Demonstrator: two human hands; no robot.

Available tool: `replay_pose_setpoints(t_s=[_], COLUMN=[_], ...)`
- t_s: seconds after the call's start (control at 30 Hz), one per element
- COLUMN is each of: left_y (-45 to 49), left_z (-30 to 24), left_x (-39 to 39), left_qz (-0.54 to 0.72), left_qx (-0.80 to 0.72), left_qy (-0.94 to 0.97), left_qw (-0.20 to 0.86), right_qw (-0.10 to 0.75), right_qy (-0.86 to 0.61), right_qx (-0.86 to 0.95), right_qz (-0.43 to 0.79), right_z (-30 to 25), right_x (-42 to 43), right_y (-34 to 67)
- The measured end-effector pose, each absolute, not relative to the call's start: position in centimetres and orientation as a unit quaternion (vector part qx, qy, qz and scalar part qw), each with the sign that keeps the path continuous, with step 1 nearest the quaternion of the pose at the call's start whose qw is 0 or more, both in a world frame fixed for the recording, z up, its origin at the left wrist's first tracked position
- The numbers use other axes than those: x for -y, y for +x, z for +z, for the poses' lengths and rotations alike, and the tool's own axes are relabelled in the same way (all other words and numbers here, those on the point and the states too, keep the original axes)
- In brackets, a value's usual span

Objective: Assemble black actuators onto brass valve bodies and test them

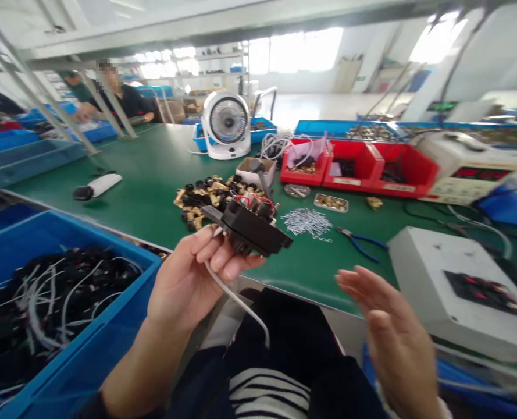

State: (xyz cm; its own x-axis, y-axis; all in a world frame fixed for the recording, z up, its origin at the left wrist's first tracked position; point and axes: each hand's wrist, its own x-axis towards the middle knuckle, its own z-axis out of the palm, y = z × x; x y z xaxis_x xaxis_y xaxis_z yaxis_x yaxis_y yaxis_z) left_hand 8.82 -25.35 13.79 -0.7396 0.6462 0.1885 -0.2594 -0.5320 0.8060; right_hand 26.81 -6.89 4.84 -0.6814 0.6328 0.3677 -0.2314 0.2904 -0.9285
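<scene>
My left hand [192, 273] grips a black plastic housing [253, 224] from below, holding it tilted above the front edge of the green table. Red wires and small electrical parts show on the housing's upper side, and a white cable [241, 302] hangs from it toward my lap. My right hand [389, 331] is raised at the right, fingers stretched out, apart from the housing and holding nothing. Beyond it lie blue-handled pliers [365, 244] and a pile of small silvery metal pieces [307, 223]. Behind the housing is a heap of brass-and-black fittings [197, 195].
At the left, a blue bin [149, 279] holds black parts with white cables. A white fan [228, 125], red bins [354, 185] and a power supply [471, 169] stand along the back. A grey box [454, 291] is at right. A person [127, 99] sits at far left.
</scene>
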Motion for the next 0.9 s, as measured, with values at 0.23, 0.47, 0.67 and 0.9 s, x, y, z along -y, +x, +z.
replay_pose_setpoints(t_s=[0.23,0.47,0.67,0.9], left_y=[15.0,17.4,17.5,17.3], left_z=[9.2,7.4,6.9,6.3], left_x=[18.6,17.2,17.3,17.9], left_qz=[0.818,0.787,0.782,0.777], left_qx=[-0.183,-0.235,-0.319,-0.344], left_qy=[0.191,0.233,0.267,0.279], left_qw=[0.511,0.521,0.464,0.448], right_qw=[0.324,0.367,0.384,0.427], right_qy=[-0.085,-0.185,-0.163,-0.179], right_qx=[0.576,0.563,0.559,0.576], right_qz=[0.746,0.717,0.717,0.674], right_z=[5.1,4.9,4.5,5.4], right_x=[8.5,7.5,7.4,7.9], right_y=[26.2,27.8,28.1,28.2])
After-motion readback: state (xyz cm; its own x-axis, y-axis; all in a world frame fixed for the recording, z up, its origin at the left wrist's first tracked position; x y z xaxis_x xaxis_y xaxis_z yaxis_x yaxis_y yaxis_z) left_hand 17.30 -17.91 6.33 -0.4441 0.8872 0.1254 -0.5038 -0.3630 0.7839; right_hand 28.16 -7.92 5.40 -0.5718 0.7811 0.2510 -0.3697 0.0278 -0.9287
